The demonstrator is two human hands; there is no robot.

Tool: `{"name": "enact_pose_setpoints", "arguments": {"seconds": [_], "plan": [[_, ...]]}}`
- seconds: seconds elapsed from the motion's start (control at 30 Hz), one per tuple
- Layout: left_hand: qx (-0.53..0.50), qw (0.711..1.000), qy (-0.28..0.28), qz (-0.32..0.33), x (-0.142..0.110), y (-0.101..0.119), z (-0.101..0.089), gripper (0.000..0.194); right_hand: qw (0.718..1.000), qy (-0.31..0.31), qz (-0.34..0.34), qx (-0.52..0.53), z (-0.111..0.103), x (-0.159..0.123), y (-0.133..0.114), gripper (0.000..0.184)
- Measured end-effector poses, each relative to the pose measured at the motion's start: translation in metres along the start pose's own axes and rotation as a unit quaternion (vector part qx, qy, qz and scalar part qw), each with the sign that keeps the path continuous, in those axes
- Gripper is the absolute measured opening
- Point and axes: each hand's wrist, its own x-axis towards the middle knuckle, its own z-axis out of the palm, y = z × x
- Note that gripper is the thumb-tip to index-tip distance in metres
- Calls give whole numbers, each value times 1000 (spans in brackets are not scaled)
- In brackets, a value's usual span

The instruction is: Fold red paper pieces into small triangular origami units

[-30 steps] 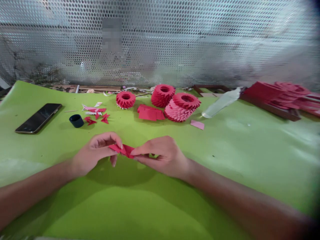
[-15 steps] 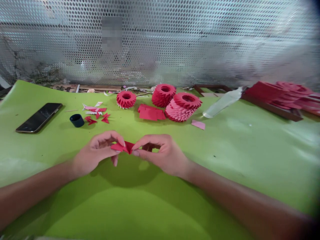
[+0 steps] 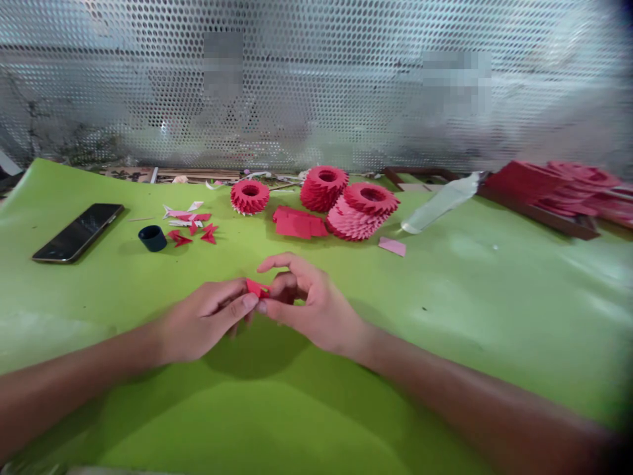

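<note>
A small piece of folded red paper (image 3: 257, 288) is held above the green table covering (image 3: 306, 415). My left hand (image 3: 210, 320) is closed, pinching the paper between thumb and fingers. From the other side my right hand (image 3: 309, 300) grips its edge with thumb and bent fingers, the index finger raised off it. Part of the paper is hidden by the fingertips. Beyond my left hand lie several folded red paper pieces (image 3: 210, 233) and some pink and white ones (image 3: 188, 216). A stack of flat red paper (image 3: 299, 223) lies farther back.
Three ring-shaped folded-paper stacks stand at the back, a small one (image 3: 250, 197), a red one (image 3: 324, 188) and a pink-and-red one (image 3: 363, 211). Around them are a phone (image 3: 79, 232), a dark cap (image 3: 152, 238), a pink paper slip (image 3: 392, 247), a clear bottle (image 3: 440, 203) and a box of red paper (image 3: 539, 214).
The red paper has been turned and folded smaller between my hands. My left hand has rolled over with its back upward, and my right index finger has lifted away.
</note>
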Motion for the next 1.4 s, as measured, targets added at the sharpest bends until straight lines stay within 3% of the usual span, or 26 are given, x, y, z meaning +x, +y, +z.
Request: {"name": "enact_pose_setpoints", "arguments": {"seconds": [0.17, 0.33, 0.53, 0.67, 0.83, 1.4], "plan": [[1, 1000, -6, -3, 0, 1, -1, 41, 999, -11, 8, -44, 1, 0, -3, 39], [61, 998, -10, -3, 1, 2, -3, 39, 997, -28, 17, -72, -2, 0, -4, 20], [126, 990, 55, -1, 1, 6, -3, 42, 988, -13, 42, -150, -3, 1, -6, 33], [117, 991, 66, -4, 1, 6, -5, 40, 986, -10, 49, -157, -4, 3, -6, 34], [119, 991, 47, -27, 1, 5, -8, 41, 989, -24, 53, -134, -6, 5, -4, 34], [164, 986, -11, -13, -2, 7, -8, 34, 988, -77, 89, -97, -11, 6, 0, 35]]}}
